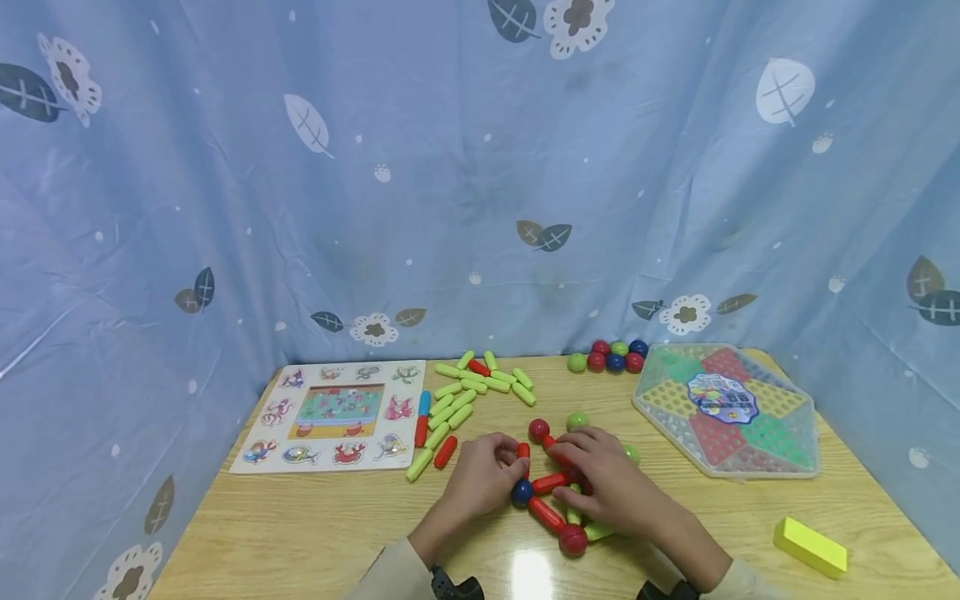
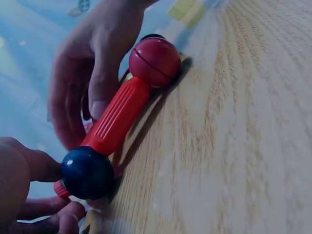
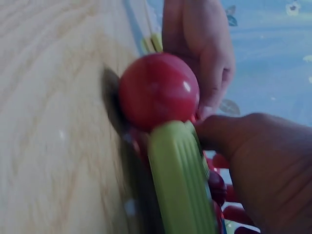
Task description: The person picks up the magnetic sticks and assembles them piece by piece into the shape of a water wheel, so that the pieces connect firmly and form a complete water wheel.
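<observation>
Red and green rods joined by balls form a flat-lying building-toy structure in the head view. My left hand (image 1: 483, 475) pinches a short red rod (image 1: 523, 454) at the dark blue ball (image 1: 522, 492); its thumb touches that ball in the left wrist view. Over the structure's right side, my right hand (image 1: 611, 483) curls its fingers and thumb about the rods, covering part of them. A second red rod (image 2: 119, 117) links the blue ball to a red ball (image 2: 155, 62). From the near red ball (image 3: 159, 91) a green rod (image 3: 180, 180) runs under my right hand.
Loose green rods (image 1: 460, 400) and a few red ones lie behind my left hand. A sea-animal puzzle board (image 1: 255, 457) is at left. Several balls (image 1: 615, 362) stand by the curtain. At right are a hexagonal game box (image 1: 798, 408) and a yellow block (image 1: 810, 547).
</observation>
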### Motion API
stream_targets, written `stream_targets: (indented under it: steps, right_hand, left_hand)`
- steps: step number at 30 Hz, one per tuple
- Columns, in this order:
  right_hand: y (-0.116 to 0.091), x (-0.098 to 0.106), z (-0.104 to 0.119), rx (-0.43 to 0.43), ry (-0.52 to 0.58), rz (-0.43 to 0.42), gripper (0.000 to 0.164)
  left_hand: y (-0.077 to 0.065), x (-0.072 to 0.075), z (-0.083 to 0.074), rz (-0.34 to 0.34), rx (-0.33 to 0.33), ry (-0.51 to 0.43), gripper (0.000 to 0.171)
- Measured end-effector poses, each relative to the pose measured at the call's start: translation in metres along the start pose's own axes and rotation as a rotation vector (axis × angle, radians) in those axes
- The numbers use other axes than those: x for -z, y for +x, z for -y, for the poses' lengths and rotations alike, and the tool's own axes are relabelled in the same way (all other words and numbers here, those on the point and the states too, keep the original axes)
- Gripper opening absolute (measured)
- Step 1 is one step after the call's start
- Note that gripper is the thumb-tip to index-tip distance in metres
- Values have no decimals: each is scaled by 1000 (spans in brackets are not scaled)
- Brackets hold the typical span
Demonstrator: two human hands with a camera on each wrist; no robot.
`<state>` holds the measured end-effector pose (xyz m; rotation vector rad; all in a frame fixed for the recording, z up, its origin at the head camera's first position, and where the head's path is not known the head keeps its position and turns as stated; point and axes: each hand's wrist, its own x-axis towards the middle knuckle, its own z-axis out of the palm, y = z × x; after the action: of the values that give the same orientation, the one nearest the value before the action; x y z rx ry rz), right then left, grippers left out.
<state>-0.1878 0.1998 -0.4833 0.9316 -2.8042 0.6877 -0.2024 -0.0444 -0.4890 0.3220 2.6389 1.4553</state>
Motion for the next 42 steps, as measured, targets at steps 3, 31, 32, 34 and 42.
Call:
stream_targets:
  steps: [3,31,32,34,42]
  right_hand:
    - [3,-4,2,-16,-33,-15,52]
    - [-20,16,-15,-65,-8,-4,76]
    - [-24,19,-19,-89,-2,-6,78]
    - [-31,23,-27,-128,6,-23,81]
    - [-41,22,-53,-211,125,-91,77]
  left_hand:
    - [0,0,1,9,-1,24,26]
    - [-10,3,3,94,-130,190,26]
    - [-10,3,3,104,-146,189,24]
    - [-12,4,4,127,-183,187,20]
    - [-20,28,22,282,-328,95,13]
